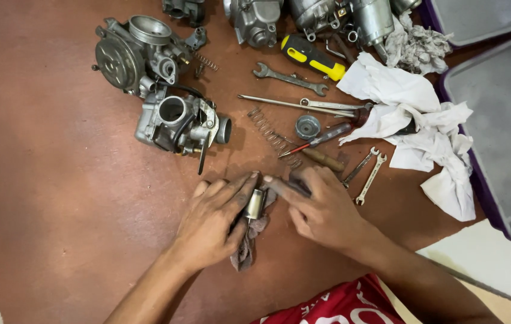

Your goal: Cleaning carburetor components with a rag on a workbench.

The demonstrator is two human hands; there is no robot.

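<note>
My left hand (210, 225) lies on the brown mat and grips a small metal cylinder (255, 204) together with a dirty grey rag (245, 252) under it. My right hand (321, 207) rests beside it, fingers closed, its fingertips touching the top of the cylinder and a dark slim piece by the index finger. Just beyond the hands lie a wooden-handled tool (323, 159) and a coil spring (270, 137).
Two grey carburetor bodies (180, 123) (132, 54) sit at the upper left. Spanners (288, 78) (368, 174), a yellow-black screwdriver (310, 57), a round cap (307, 127), white cloths (414, 120) and grey trays (501, 120) lie to the right.
</note>
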